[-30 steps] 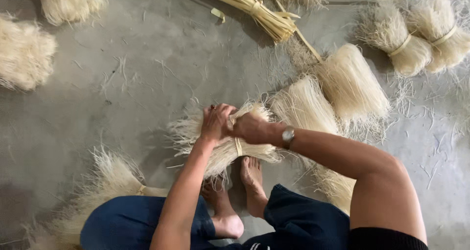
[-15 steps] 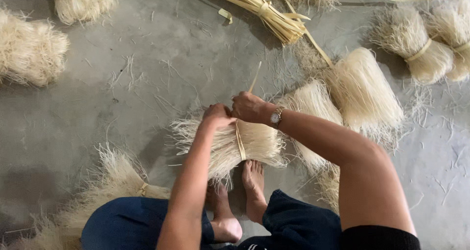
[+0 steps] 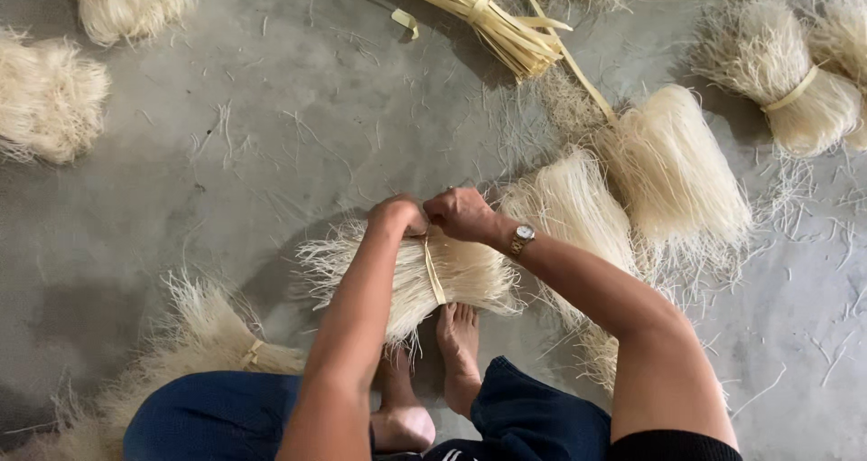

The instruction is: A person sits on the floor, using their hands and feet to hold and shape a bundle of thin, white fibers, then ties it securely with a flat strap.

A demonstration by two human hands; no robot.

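Both hands, left hand (image 3: 397, 217) and right hand (image 3: 461, 214), clench the strip (image 3: 433, 271) binding the noodle bundle (image 3: 406, 280); tied bundle (image 3: 795, 82) at two o'clock.

Under my left hand (image 3: 397, 217) and right hand (image 3: 462, 214), which touch each other, lies the noodle bundle (image 3: 411, 276) on the floor (image 3: 271, 154), just ahead of my feet (image 3: 433, 371). Right of my hands: two loose bundles (image 3: 632, 190) side by side, a tied bundle (image 3: 781, 86) beyond them. Ahead: a sheaf of strips (image 3: 492, 18); far left: two heaps (image 3: 54, 91); near left, beside my knee: another tied bundle (image 3: 194, 335).
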